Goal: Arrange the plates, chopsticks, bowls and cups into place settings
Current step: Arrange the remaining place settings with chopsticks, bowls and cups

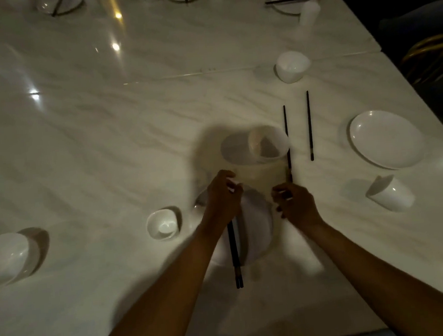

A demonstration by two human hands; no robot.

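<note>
The table (pixel 104 129) looks like polished marble, pale with soft grey veins, and it is glossy enough to mirror the lamps. The oval plate (pixel 385 138), the tilted cup (pixel 390 193) and the small bowl (pixel 163 223) look like white glazed ceramic, smooth and shiny. The black chopstick (pixel 309 125) looks smooth and rather matt; its material I cannot tell.

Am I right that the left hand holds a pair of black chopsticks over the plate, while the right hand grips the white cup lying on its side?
Not quite. The head view shows the left hand holding the pair of black chopsticks over the plate, but the right hand pinches a single black chopstick, not the cup, which lies untouched further right.
</note>
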